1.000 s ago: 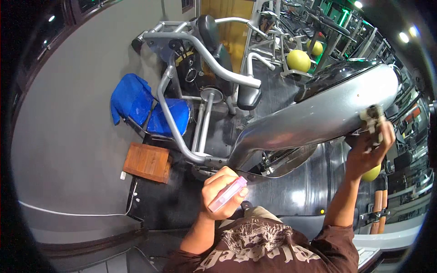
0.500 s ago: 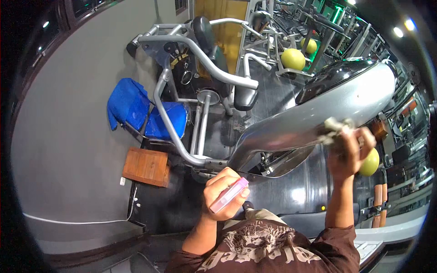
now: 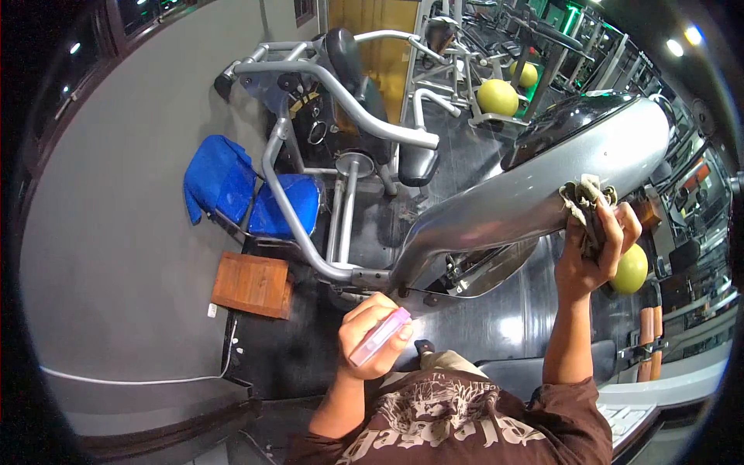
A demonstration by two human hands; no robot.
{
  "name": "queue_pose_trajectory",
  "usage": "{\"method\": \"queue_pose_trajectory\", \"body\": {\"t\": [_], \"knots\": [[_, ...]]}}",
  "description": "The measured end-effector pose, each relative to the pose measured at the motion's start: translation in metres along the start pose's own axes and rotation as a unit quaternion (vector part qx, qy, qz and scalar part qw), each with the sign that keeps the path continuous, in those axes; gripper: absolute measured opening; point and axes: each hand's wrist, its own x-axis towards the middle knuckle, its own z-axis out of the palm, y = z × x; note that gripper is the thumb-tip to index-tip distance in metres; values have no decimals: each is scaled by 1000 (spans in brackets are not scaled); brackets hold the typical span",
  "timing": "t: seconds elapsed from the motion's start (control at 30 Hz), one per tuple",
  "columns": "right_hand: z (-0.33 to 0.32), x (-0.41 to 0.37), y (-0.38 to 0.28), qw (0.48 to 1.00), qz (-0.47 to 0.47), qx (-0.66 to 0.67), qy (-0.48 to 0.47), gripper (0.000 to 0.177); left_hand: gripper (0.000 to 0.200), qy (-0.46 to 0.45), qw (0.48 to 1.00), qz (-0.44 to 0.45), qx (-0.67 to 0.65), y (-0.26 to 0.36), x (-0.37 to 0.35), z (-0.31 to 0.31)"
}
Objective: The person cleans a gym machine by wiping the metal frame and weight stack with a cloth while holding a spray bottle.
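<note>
My left hand (image 3: 363,329) is closed around a small, flat, clear bottle with a pink cap (image 3: 380,338), held tilted in front of my chest. My right hand (image 3: 595,246) grips a crumpled greenish-grey cloth (image 3: 587,195). That cloth lies against the lower side of a thick silver machine frame (image 3: 535,186), toward its right end. Some of the fingers are hidden behind the bunched cloth. A glossy black cover (image 3: 573,124) tops the silver frame.
Left of the frame stands an exercise machine with bent silver bars (image 3: 341,85). A blue chair (image 3: 283,205) and a wooden box (image 3: 249,284) are by the grey wall. Yellow balls (image 3: 497,98) lie farther back, and one yellow ball (image 3: 629,270) is beyond my right hand.
My right hand and the cloth, blurred before, are now sharp and have shifted slightly along the silver frame. My left hand with the bottle has moved a little left and down.
</note>
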Motion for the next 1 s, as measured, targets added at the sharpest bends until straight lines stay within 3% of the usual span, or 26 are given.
{"method": "queue_pose_trajectory", "body": {"t": [0.33, 0.6, 0.8, 0.87, 0.93, 1.0], "knots": [[-2, 7, -14, 1000, -8, -13, -20, 49, 17, 37, 998, -39, 36, 6, -23, -14], [-3, 11, -16, 976, -166, -11, -143, 52, 16, -12, 1000, 1, 2, 14, -7, 3], [-19, 41, 27, 998, -38, -46, -11, 40, 15, -34, 999, 16, 0, 24, -8, 17], [-6, 16, 20, 997, -35, -59, 18, 44, 15, -31, 999, 21, -2, 24, -8, 17], [9, 0, -4, 995, -94, -14, 36, 44, 16, -27, 999, 21, -2, 25, -11, 19], [14, -29, -14, 987, -132, 66, -63, 44, 17, -23, 1000, 19, -1, 29, -10, 22]]}}
